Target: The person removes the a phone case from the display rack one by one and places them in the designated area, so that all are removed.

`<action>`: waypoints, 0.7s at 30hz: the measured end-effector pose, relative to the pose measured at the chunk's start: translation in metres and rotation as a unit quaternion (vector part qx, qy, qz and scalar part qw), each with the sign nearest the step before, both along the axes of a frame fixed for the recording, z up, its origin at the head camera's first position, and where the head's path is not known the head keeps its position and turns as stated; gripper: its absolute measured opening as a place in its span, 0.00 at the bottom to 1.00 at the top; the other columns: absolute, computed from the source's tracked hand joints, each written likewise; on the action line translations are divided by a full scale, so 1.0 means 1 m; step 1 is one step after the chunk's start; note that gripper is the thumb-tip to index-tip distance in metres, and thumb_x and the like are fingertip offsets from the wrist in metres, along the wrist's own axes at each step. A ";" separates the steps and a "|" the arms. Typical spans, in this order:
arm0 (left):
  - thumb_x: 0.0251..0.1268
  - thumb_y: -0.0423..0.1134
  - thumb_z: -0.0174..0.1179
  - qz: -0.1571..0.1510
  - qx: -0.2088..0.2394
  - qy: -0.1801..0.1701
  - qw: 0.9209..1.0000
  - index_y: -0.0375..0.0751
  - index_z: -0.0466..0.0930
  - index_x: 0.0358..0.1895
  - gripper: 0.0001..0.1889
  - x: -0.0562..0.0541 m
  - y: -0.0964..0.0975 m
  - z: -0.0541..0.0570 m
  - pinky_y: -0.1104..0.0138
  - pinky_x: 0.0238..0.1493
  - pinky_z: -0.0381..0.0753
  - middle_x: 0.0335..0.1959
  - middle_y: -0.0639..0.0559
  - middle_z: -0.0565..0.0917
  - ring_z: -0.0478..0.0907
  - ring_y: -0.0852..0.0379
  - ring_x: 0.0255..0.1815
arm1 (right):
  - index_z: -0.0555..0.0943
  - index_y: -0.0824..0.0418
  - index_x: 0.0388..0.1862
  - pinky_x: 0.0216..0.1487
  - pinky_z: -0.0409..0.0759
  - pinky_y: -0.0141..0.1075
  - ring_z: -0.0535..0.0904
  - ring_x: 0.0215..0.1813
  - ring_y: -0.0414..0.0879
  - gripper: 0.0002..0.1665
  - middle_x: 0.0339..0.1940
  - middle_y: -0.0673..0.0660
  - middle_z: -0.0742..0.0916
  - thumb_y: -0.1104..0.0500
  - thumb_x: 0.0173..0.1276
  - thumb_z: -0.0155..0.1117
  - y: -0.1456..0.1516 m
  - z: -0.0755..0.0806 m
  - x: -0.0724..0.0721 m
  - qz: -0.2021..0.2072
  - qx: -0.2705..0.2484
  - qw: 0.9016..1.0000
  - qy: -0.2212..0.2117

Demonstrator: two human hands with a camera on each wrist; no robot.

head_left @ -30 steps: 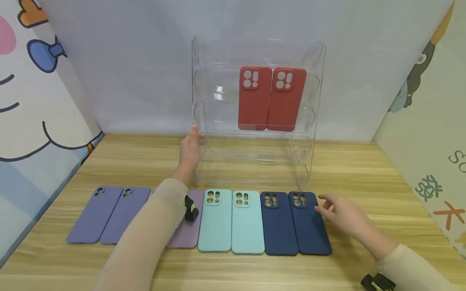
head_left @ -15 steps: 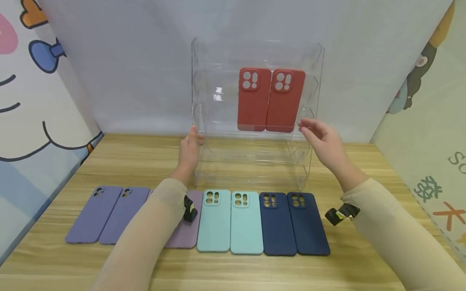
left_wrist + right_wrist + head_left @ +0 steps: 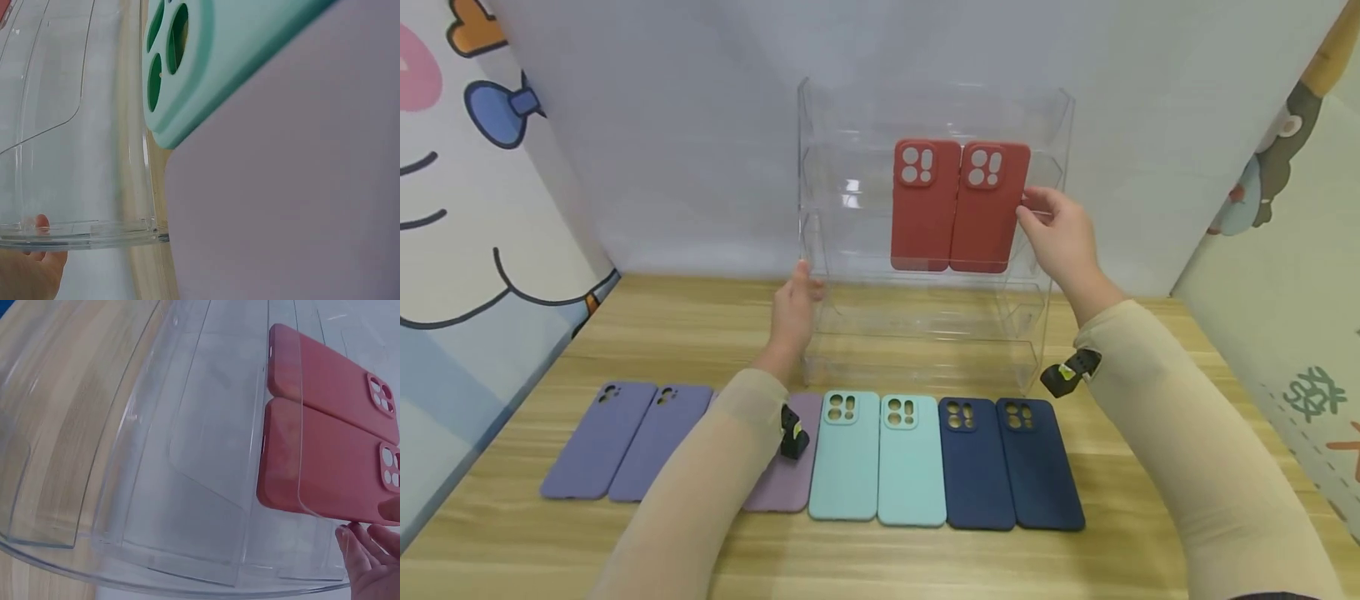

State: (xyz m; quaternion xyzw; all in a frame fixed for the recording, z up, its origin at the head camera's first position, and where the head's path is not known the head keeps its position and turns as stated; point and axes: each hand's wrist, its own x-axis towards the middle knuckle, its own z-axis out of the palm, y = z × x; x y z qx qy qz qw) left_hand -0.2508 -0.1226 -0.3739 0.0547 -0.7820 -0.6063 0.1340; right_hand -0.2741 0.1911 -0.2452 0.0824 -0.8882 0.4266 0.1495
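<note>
My left hand (image 3: 793,312) grips the left side panel of a clear acrylic display stand (image 3: 925,323); in the left wrist view its fingers (image 3: 42,224) show at the panel edge. Two red phone cases stand side by side on an upper tier, the left one (image 3: 923,221) close against the right one (image 3: 988,223). My right hand (image 3: 1063,242) pinches the outer edge of the right red case, thumb over the front and the other fingers toward the back. In the right wrist view both cases sit behind a clear shelf lip (image 3: 300,444).
A row of phone cases lies before the stand: two purple (image 3: 598,442), a mauve one (image 3: 786,475) partly under my left sleeve, two mint (image 3: 844,467) and two navy (image 3: 976,475). A white backdrop (image 3: 700,167) stands behind; cartoon-printed panels (image 3: 467,208) flank the wooden table (image 3: 865,562).
My right hand has risen from beside the navy cases, up along the stand's right side, to the edge of the right red phone case. My left hand keeps its hold on the stand.
</note>
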 end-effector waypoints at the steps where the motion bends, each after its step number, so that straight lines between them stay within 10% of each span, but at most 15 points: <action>1: 0.72 0.63 0.27 0.000 -0.001 0.003 1.000 0.32 0.74 0.54 0.37 0.000 0.000 0.000 0.50 0.59 0.67 0.51 0.38 0.79 0.76 0.44 0.52 | 0.70 0.65 0.63 0.57 0.73 0.43 0.74 0.59 0.53 0.24 0.59 0.62 0.78 0.56 0.72 0.52 0.001 0.000 -0.001 -0.001 0.004 1.000 -0.005; 21: 0.71 0.63 0.28 0.007 0.003 0.004 1.000 0.30 0.74 0.53 0.38 -0.002 0.000 -0.002 0.49 0.60 0.66 0.50 0.34 0.79 0.75 0.42 0.52 | 0.73 0.65 0.59 0.53 0.76 0.42 0.79 0.53 0.52 0.24 0.52 0.62 0.81 0.54 0.69 0.57 -0.002 0.000 -0.019 -0.008 0.020 0.999 -0.034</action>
